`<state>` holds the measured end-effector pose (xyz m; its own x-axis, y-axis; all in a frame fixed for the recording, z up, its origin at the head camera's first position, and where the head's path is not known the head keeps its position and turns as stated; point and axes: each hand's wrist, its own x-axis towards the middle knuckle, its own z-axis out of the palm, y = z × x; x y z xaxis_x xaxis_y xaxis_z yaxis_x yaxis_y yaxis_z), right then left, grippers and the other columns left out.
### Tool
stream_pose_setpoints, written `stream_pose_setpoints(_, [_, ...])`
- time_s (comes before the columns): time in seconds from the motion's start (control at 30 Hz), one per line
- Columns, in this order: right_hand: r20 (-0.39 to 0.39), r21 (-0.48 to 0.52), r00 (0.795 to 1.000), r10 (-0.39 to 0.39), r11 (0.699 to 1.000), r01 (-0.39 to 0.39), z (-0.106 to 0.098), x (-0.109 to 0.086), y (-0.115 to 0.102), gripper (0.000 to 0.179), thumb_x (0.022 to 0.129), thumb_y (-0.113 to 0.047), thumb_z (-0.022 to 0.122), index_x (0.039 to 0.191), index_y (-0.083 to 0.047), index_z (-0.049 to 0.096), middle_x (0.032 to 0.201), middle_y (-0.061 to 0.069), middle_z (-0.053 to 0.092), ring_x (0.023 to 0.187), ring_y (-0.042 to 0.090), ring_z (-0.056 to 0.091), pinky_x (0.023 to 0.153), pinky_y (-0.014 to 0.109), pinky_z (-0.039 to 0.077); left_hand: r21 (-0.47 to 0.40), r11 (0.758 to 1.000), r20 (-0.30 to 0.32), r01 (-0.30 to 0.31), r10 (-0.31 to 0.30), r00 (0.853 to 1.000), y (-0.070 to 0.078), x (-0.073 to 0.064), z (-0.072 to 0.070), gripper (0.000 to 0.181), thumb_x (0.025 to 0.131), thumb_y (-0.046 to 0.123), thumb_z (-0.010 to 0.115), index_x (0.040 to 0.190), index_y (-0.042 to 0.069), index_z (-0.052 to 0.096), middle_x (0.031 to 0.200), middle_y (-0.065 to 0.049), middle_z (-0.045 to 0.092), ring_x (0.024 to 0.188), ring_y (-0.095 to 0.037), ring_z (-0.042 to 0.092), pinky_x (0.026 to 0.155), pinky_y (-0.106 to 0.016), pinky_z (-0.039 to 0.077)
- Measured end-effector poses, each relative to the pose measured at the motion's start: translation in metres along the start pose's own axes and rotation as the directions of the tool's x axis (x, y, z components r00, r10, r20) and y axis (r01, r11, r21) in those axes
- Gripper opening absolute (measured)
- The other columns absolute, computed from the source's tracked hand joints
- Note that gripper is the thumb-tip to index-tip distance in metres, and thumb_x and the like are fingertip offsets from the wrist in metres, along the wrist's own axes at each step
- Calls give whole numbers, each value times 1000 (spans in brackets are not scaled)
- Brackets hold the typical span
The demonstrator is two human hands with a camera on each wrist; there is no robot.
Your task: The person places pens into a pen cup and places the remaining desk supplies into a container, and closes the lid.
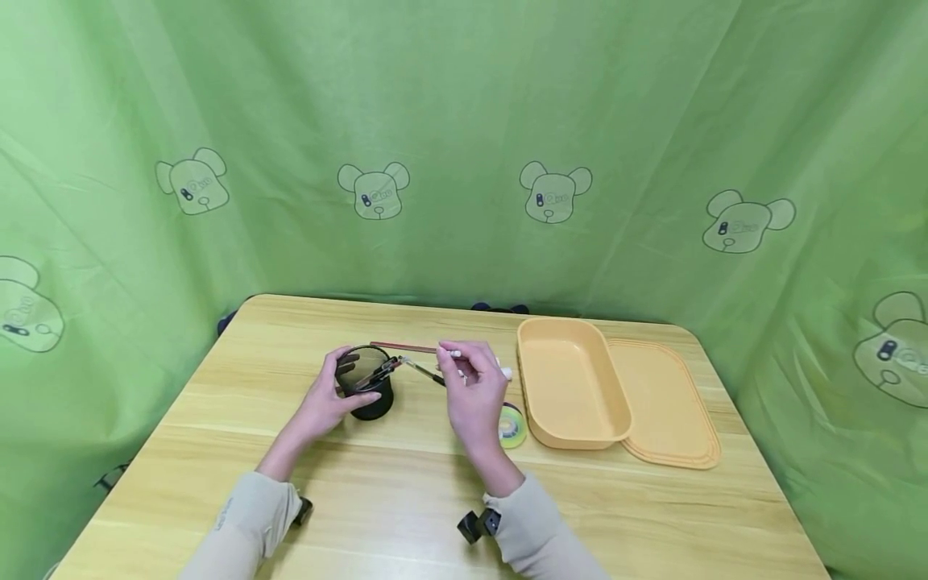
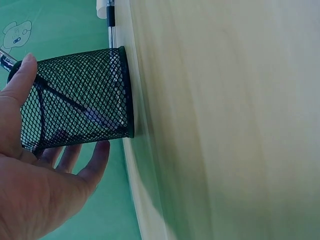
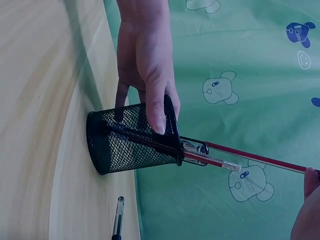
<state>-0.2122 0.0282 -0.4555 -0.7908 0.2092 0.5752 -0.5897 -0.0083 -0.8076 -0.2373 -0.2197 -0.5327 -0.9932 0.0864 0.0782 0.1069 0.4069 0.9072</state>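
Observation:
My left hand (image 1: pixel 329 399) is wrapped around a black mesh pen cup (image 2: pixel 80 97), which stands upright on the table. Pens and a red pencil with a white eraser (image 3: pixel 210 160) lean out over the cup's rim. Between thumb and fingers, my right hand (image 1: pixel 474 395) pinches another red pencil (image 3: pixel 265 160) near one end. Its far end reaches toward the cup's rim; whether it is inside, I cannot tell. A clear pen with a black part (image 3: pixel 119 220) lies on the table beside the cup.
Right of my right hand lies a roll of tape (image 1: pixel 511 427). Beyond it stand an orange open box (image 1: pixel 623 415) and its flat lid (image 1: pixel 674 403). A white object (image 1: pixel 506 373) shows partly behind the right hand. A green curtain (image 1: pixel 464 97) hangs behind the table.

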Motion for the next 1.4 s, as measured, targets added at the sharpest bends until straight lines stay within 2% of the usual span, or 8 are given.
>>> stream_pose_setpoints(0.23, [72, -46, 995, -65, 997, 69, 6, -9, -1, 13, 93, -4, 76, 104, 2, 76, 99, 15, 67, 88, 9, 66, 80, 22, 62, 4, 1000, -24, 2, -2, 1000, -2, 3, 2, 102, 78, 33, 92, 157, 15, 29, 153, -19, 48, 141, -41, 47, 121, -61, 34])
stream_pose_setpoints(0.47, [200, -156, 968, -149, 971, 182, 12, -17, 4, 12, 94, -8, 75, 105, -3, 78, 100, 8, 69, 89, 17, 69, 81, 27, 63, 15, 1000, -57, 0, 1, 998, 1, 4, 4, 104, 76, 35, 93, 156, 14, 31, 153, -19, 49, 143, -40, 45, 122, -61, 32])
stream_pose_setpoints(0.83, [280, -220, 946, -163, 949, 228, 23, -27, 19, 13, 94, -9, 75, 106, -6, 79, 99, 7, 68, 85, 18, 69, 79, 22, 62, 43, 999, -93, 28, -24, 995, 2, 6, 8, 105, 72, 38, 96, 154, 16, 34, 151, -17, 52, 140, -39, 49, 120, -59, 37])
stream_pose_setpoints(1.07, [322, -263, 932, -163, 931, 254, 31, -31, 23, 13, 95, -11, 76, 106, -5, 79, 98, 6, 67, 82, 15, 69, 76, 21, 61, 135, 991, -120, 20, -4, 993, 6, 8, 10, 102, 70, 37, 97, 152, 12, 41, 149, -16, 51, 134, -37, 52, 116, -56, 41])
stream_pose_setpoints(1.2, [361, -269, 917, -170, 923, 277, 36, -35, 25, 13, 94, -11, 77, 105, -6, 79, 97, 4, 67, 83, 14, 68, 72, 25, 61, 160, 987, -123, 20, 0, 992, 7, 7, 10, 98, 73, 32, 95, 152, 9, 42, 150, -18, 49, 137, -40, 50, 118, -58, 39])
stream_pose_setpoints(1.4, [440, -267, 883, -163, 916, 301, 42, -40, 29, 14, 93, -8, 76, 107, -8, 80, 99, 3, 67, 82, 12, 65, 71, 30, 61, 170, 985, -118, 26, -5, 993, 6, 7, 11, 96, 75, 27, 92, 153, 9, 40, 152, -18, 47, 140, -41, 47, 119, -60, 36])
